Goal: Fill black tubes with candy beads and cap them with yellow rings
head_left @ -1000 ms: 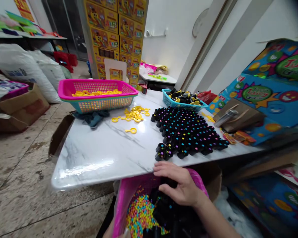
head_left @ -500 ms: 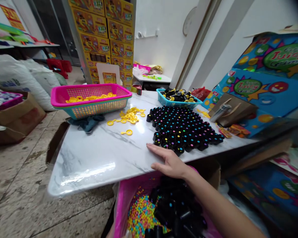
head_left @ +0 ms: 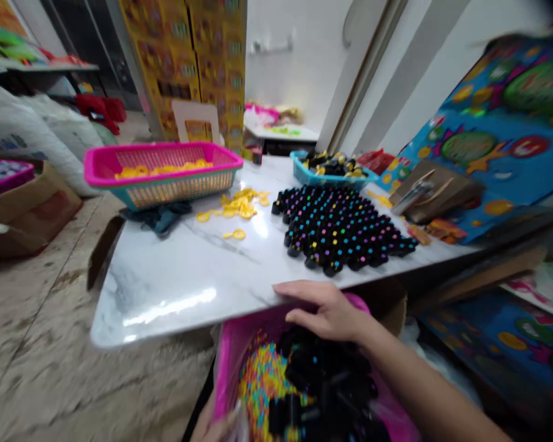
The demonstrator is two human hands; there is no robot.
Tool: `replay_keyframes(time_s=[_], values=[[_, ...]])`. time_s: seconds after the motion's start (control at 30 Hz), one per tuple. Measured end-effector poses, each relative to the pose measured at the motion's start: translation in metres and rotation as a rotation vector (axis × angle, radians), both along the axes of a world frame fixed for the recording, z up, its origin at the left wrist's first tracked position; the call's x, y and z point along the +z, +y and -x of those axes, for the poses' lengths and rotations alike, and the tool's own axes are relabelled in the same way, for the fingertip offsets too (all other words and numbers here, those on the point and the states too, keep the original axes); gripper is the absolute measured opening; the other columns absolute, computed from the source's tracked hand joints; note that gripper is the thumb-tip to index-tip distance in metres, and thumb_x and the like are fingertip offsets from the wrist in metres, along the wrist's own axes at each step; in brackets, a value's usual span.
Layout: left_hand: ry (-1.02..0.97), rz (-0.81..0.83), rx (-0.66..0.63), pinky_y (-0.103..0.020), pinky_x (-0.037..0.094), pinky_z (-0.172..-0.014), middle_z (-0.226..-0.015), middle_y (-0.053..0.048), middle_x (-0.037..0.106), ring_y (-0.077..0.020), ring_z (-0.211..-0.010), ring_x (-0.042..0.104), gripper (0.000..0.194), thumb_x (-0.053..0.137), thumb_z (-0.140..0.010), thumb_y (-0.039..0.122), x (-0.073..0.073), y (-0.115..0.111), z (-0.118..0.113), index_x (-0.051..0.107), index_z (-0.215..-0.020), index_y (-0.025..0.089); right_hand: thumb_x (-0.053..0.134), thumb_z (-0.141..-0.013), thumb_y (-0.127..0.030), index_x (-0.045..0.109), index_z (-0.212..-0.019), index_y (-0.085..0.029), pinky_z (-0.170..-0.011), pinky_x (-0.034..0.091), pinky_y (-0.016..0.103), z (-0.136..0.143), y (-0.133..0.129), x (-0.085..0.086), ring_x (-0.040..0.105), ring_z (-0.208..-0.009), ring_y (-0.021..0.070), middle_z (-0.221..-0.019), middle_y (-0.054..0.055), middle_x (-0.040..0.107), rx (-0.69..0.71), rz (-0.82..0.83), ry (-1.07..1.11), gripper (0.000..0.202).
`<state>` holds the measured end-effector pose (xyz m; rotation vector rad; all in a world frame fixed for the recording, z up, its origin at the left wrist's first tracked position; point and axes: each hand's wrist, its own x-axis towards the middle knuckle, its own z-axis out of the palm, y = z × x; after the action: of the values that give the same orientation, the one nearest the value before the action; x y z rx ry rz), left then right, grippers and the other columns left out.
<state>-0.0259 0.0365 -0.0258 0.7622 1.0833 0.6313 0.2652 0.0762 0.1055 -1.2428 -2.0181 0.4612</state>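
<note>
My right hand (head_left: pixel 327 307) is at the table's front edge, palm down with fingers apart and nothing in it, above a pink basket (head_left: pixel 225 368). The basket holds small multicoloured beads (head_left: pixel 262 380) and many black containers (head_left: pixel 327 380). At the basket's near left rim is my left hand (head_left: pixel 216 423), partly cut off by the frame, fingers closed on clear plastic (head_left: pixel 242 423). Behind my right hand, rows of black containers (head_left: pixel 341 227) with coloured dots on top stand on the white table (head_left: pixel 179 270). Yellow ring pieces (head_left: pixel 239 202) lie left of them.
A pink basket in a teal one (head_left: pixel 166 184) holds yellow pieces at the table's back left. A blue basket (head_left: pixel 332 179) of black and yellow items stands behind the rows. A paper bag (head_left: pixel 437 190) and blue boxes (head_left: pixel 483 141) are on the right.
My right hand has drawn back from the tabletop to its front edge. More of my left hand shows at the basket's rim. The view has tilted down slightly.
</note>
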Motion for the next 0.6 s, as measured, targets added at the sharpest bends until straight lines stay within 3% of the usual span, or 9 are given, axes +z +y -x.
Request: replay_keyframes(time_s=[0.07,0.17,0.23,0.33,0.43,0.53,0.6], values=[[-0.045,0.099,-0.036,-0.047,0.051,-0.095,-0.099,-0.005,0.074,-0.0379,-0.111,0.062,0.045,0.078,-0.066,0.044,0.001,-0.006,0.003,0.073,-0.108,0.026,0.064,-0.088,-0.028,0.067,-0.121,-0.025,-0.087,0.058,0.032,-0.002,-0.025,-0.002,0.071,-0.097,0.0172,-0.108,0.004,0.075,-0.005,0.055,-0.014,0.033],[-0.129,0.18,-0.037,-0.044,0.049,-0.099,-0.104,-0.007,0.075,-0.0364,-0.11,0.063,0.056,0.079,-0.062,0.042,-0.002,-0.007,0.004,0.071,-0.114,0.022,0.06,-0.09,-0.029,0.07,-0.114,-0.024,-0.078,0.058,0.03,-0.017,-0.057,-0.02,0.072,-0.086,0.0168,-0.099,0.004,0.076,-0.143,0.174,-0.103,0.026],[-0.207,0.17,-0.064,-0.044,0.049,-0.096,-0.103,-0.007,0.076,-0.035,-0.105,0.065,0.057,0.078,-0.063,0.041,-0.005,-0.004,0.002,0.07,-0.116,0.021,0.058,-0.091,-0.029,0.071,-0.11,-0.022,-0.073,0.057,0.029,-0.026,-0.077,-0.037,0.071,-0.078,0.0164,-0.092,0.005,0.076,-0.215,0.215,-0.21,0.024],[-0.308,0.093,-0.105,-0.042,0.05,-0.093,-0.098,-0.007,0.076,-0.0329,-0.099,0.067,0.054,0.076,-0.066,0.04,-0.005,-0.001,-0.002,0.07,-0.115,0.019,0.055,-0.093,-0.026,0.07,-0.111,-0.021,-0.072,0.055,0.029,-0.026,-0.1,-0.055,0.068,-0.078,0.0168,-0.09,0.006,0.074,-0.182,0.23,-0.392,0.024],[-0.341,0.028,-0.119,-0.041,0.049,-0.093,-0.096,-0.006,0.076,-0.032,-0.101,0.067,0.06,0.075,-0.066,0.04,-0.004,0.002,-0.006,0.066,-0.121,0.019,0.055,-0.093,-0.025,0.068,-0.116,-0.02,-0.079,0.054,0.034,-0.014,-0.099,-0.062,0.063,-0.092,0.0216,-0.107,0.009,0.071,-0.098,0.182,-0.582,0.027],[-0.362,-0.012,-0.14,-0.042,0.048,-0.095,-0.101,-0.008,0.075,-0.0327,-0.106,0.064,0.067,0.076,-0.065,0.04,-0.009,0.004,-0.009,0.062,-0.126,0.017,0.051,-0.095,-0.02,0.061,-0.127,-0.019,-0.088,0.049,0.039,0.0,-0.076,-0.067,0.055,-0.106,0.0257,-0.129,0.01,0.063,0.001,0.135,-0.732,0.034],[-0.36,-0.03,-0.14,-0.042,0.047,-0.096,-0.105,-0.009,0.074,-0.0336,-0.109,0.063,0.065,0.076,-0.065,0.04,-0.015,0.005,-0.01,0.063,-0.124,0.017,0.049,-0.095,-0.016,0.06,-0.127,-0.017,-0.089,0.047,0.039,0.011,-0.057,-0.074,0.054,-0.105,0.0255,-0.126,0.011,0.064,0.096,0.16,-0.805,0.034]])
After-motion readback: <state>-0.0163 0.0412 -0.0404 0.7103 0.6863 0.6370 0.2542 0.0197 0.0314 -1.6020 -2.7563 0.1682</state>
